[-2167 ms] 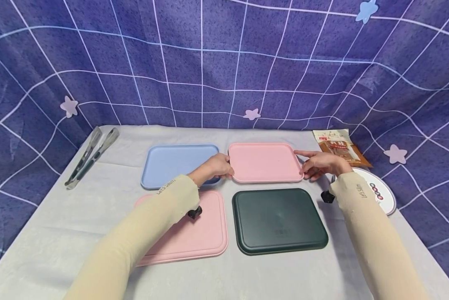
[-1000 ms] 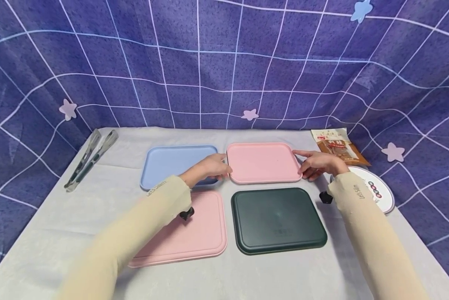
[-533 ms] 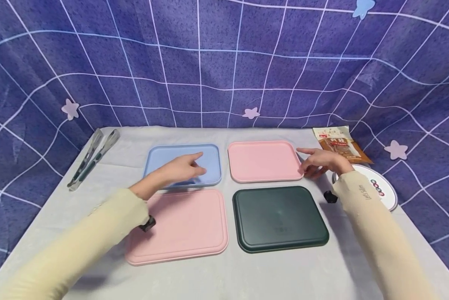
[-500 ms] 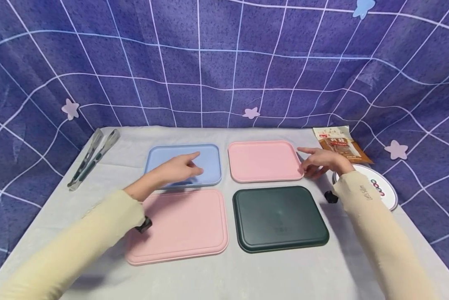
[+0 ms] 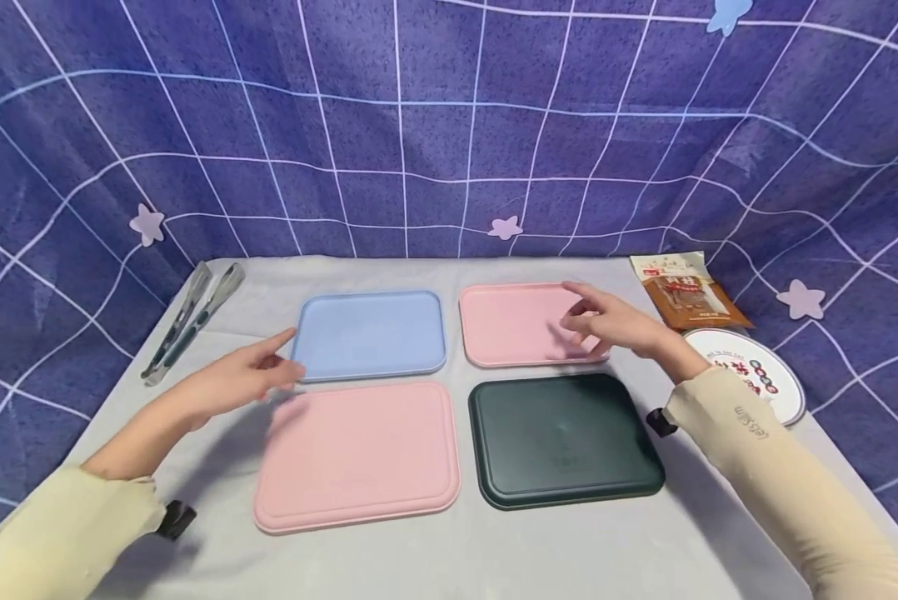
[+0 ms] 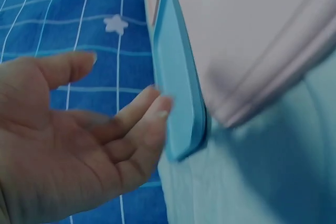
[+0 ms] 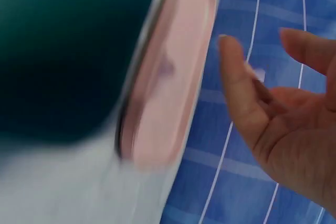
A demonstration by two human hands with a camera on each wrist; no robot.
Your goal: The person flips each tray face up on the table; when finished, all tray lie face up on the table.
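Four-cornered trays lie in two rows on the pale cloth. At the back are a blue tray (image 5: 371, 333) on the left and a small pink tray (image 5: 505, 325) on the right. In front lie a larger pink tray (image 5: 362, 450) and a dark green tray (image 5: 565, 437), both with a raised flat face upward. My left hand (image 5: 231, 383) is by the near left corner of the blue tray, fingers loose, holding nothing. Over the right part of the small pink tray hovers my right hand (image 5: 606, 321), its fingers loosely bent and nothing in them.
Metal tongs (image 5: 192, 323) with dark handles lie at the far left. A brown and cream food packet (image 5: 689, 293) lies at the back right, beside a round white lid with printing (image 5: 756, 371). A blue gridded curtain (image 5: 434, 133) hangs behind the table.
My left hand has left the small pink tray's left edge and moved left across the blue tray. My right hand has come off that tray's right edge and shifted left above it.
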